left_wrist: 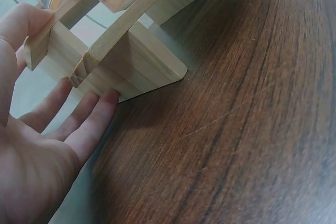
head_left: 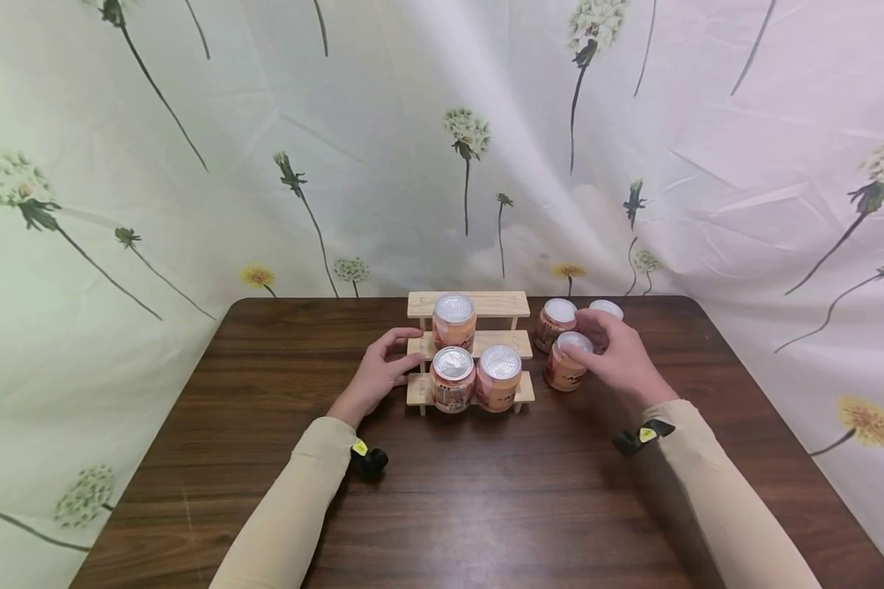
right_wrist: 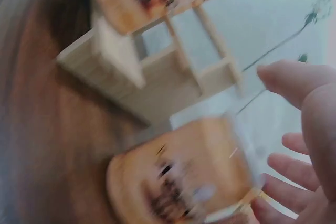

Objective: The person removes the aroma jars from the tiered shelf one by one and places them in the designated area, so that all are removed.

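A three-step pale wooden rack (head_left: 501,304) stands on the table. One orange can with a silver lid (head_left: 454,321) sits on its middle step, and two similar cans (head_left: 453,380) (head_left: 498,379) stand on the bottom step. My left hand (head_left: 383,368) touches the rack's left end; in the left wrist view its fingertips (left_wrist: 107,98) lie against the side panel. To the rack's right, my right hand (head_left: 619,352) is over a front can (head_left: 566,364). The right wrist view has its thumb and fingers spread beside that can (right_wrist: 184,171), which is blurred.
Two more cans (head_left: 555,323) (head_left: 606,309) stand behind the front one, the farther partly hidden by my right hand. The dark wooden table (head_left: 442,507) ends at a white curtain with dandelion prints (head_left: 383,164). A black camera (head_left: 368,462) hangs at my left wrist.
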